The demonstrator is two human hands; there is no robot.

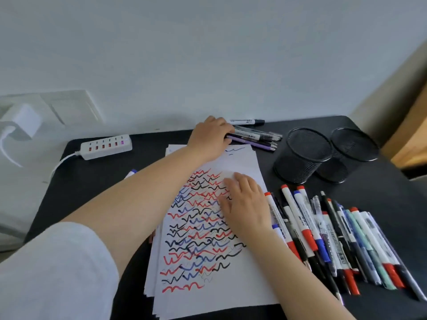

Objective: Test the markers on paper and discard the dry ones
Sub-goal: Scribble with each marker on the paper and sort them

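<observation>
head view: right hand [245, 204] flat, pinning the paper [240, 162] — left hand [211, 136] beyond it grips pens [256, 137], likely choosing.

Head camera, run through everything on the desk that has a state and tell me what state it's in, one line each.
Left hand: reaching across, fingers on the far pen group.
Right hand: flat, pressing the paper.
Paper: stacked sheets, top one covered in red, blue and black squiggles.
Marker pile: lying capped at right.
Two mesh cups: upright, apparently empty.
Power strip: one indicator lit.
</observation>
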